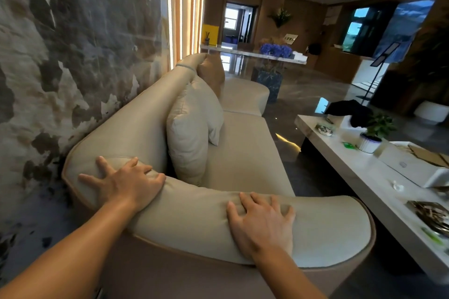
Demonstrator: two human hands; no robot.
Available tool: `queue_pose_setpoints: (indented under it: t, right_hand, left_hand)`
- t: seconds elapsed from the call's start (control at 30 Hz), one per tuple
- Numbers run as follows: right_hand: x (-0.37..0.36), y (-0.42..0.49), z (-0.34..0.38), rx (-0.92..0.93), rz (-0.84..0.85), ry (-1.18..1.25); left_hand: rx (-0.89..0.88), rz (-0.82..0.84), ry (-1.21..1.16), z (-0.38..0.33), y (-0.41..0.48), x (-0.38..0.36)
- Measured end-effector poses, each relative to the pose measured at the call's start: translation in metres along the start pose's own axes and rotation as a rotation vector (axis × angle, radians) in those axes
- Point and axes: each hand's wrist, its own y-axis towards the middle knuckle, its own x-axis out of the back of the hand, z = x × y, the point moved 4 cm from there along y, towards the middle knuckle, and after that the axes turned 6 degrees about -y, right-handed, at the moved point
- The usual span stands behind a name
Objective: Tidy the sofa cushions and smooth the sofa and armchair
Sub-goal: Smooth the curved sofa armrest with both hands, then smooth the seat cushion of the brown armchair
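A long beige sofa (243,153) runs away from me along the marbled wall. Its padded armrest (194,221) lies right below me. My left hand (126,182) rests flat with fingers spread on the armrest's corner near the wall. My right hand (262,221) lies flat, fingers apart, on the armrest's front part. Two beige cushions (189,133) lean upright against the backrest. A tan cushion (211,73) stands further along the backrest.
A white low table (364,177) stands to the right, carrying a potted plant (374,133), a black cloth (352,111), a white box and magazines. Dark glossy floor lies between sofa and table. A reception counter with blue flowers (275,50) stands far back.
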Motion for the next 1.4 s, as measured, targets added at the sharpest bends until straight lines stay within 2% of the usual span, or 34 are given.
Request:
queue_pose_setpoints:
  t: [0.2,0.33,0.47,0.53,0.57,0.67,0.73,0.8,0.83,1.0,1.2,1.4]
  right_hand:
    - [0.0,0.0,-0.001,-0.007,-0.01,0.062]
    - [-0.002,0.001,-0.002,0.003,0.058,0.051]
    - [-0.006,0.006,-0.005,0.036,0.265,0.054]
    - [-0.005,0.01,-0.009,0.099,0.435,0.095]
    - [0.0,0.011,-0.014,0.134,0.528,0.13]
    - [0.034,-0.003,-0.042,0.259,0.735,0.09]
    - [0.062,-0.029,-0.058,0.29,0.847,0.034]
    - [0.098,-0.061,-0.078,0.184,0.959,0.103]
    - [0.122,-0.078,-0.091,0.115,0.959,0.147]
    - [0.261,-0.172,-0.16,-0.141,0.705,0.102]
    - [0.359,-0.348,-0.233,-0.336,0.677,0.001]
    - [0.405,-0.538,-0.309,-0.605,0.66,-0.012]
  left_hand:
    - [-0.007,-0.011,0.01,0.0,0.002,-0.001]
    - [0.039,0.014,0.03,-0.002,-0.003,0.003]
    - [0.071,0.076,0.061,-0.022,-0.026,0.011]
    - [0.14,0.214,0.048,-0.033,-0.05,0.013]
    - [0.104,0.301,0.043,-0.041,-0.065,0.016]
    - [-0.174,0.59,0.134,-0.07,-0.115,0.043]
    - [-0.278,0.725,0.258,-0.088,-0.144,0.067]
    - [-0.318,0.868,0.325,-0.111,-0.175,0.096]
    - [-0.341,0.889,0.322,-0.124,-0.19,0.111]
    - [-0.611,0.747,0.292,-0.207,-0.272,0.2]
    - [-1.196,0.683,0.313,-0.285,-0.446,0.261]
    - [-1.615,0.727,0.285,-0.303,-0.637,0.289]
